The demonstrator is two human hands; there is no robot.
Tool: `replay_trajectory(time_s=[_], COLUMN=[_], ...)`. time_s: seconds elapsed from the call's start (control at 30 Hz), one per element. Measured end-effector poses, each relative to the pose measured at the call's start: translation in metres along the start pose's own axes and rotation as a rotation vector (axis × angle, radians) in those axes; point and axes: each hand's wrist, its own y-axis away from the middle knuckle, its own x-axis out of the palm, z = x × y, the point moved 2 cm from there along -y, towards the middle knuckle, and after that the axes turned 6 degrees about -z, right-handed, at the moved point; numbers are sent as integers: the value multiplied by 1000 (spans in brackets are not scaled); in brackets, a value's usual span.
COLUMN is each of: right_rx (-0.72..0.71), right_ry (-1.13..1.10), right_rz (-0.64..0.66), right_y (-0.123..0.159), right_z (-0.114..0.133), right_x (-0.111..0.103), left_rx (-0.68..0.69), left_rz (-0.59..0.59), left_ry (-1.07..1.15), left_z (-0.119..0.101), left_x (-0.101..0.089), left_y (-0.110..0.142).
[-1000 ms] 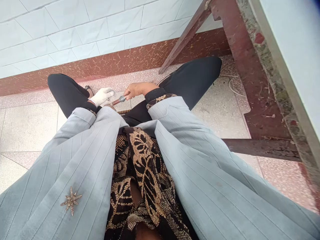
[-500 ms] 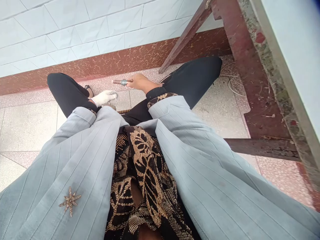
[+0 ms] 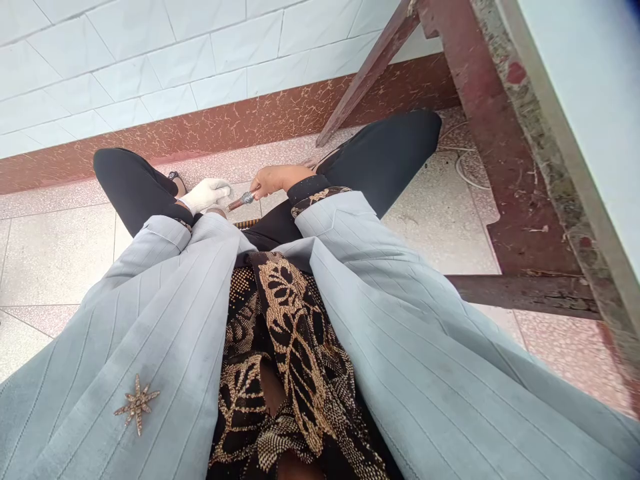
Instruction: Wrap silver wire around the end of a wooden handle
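My right hand [image 3: 273,180] is bare and closed around a brown wire-wrapped stick [image 3: 245,199]. Its silvery binding shows just past my fingers, and the exposed end slants down to the left. My left hand [image 3: 204,194], in a white glove, is to the left of the stick with its fingers curled together. What those fingers hold, if anything, I cannot make out. Just below the glove, a small brownish-grey object [image 3: 217,211] is partly hidden by my jacket. The stick's tip is close to this object; whether they touch is unclear.
My black-trousered knees spread on both sides above a tiled floor [image 3: 60,253]. A worn reddish wooden frame [image 3: 520,220] with a slanting brace [image 3: 370,73] stands at the right, under a pale top [image 3: 590,133]. Ahead runs a tiled wall [image 3: 150,53]. A pale cord [image 3: 467,173] lies near the frame.
My right hand has lowered slightly and the stick has swung from nearly level to slanting downward, its tip coming closer to the object below my glove. My left hand has barely moved.
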Motion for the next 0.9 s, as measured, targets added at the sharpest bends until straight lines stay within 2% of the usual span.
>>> replay_trajectory(time_s=[0.2, 0.3, 0.37, 0.43, 0.53, 0.6, 0.7, 0.77, 0.9], right_rx=[-118, -240, -298, -293, -142, 1, 129, 136, 42], right_ry=[-132, -322, -460, -599, -703, -545, -192, -88, -21], right_rz=[64, 49, -28, -174, -422, -488, -399, -315, -151], right_y=[-4, -4, -1, 1, 4, 5, 6, 7, 9], right_z=[-8, -7, -4, 0, 3, 3, 3, 4, 9], right_x=[1, -2, -4, -8, -11, -12, -11, -9, -5], left_rx=[-16, -7, -10, -21, -46, -52, -49, -48, 11], left_rz=[-98, -121, -114, -77, 39, 87, 66, 47, 6], left_ry=[61, 88, 99, 103, 85, 60, 12, -12, -33], left_z=[3, 5, 4, 1, -8, -13, -18, -18, -15], left_x=[-7, -7, -6, -4, 1, 4, 5, 5, 1], left_y=[-4, -7, -7, -4, 3, 7, 9, 8, 5])
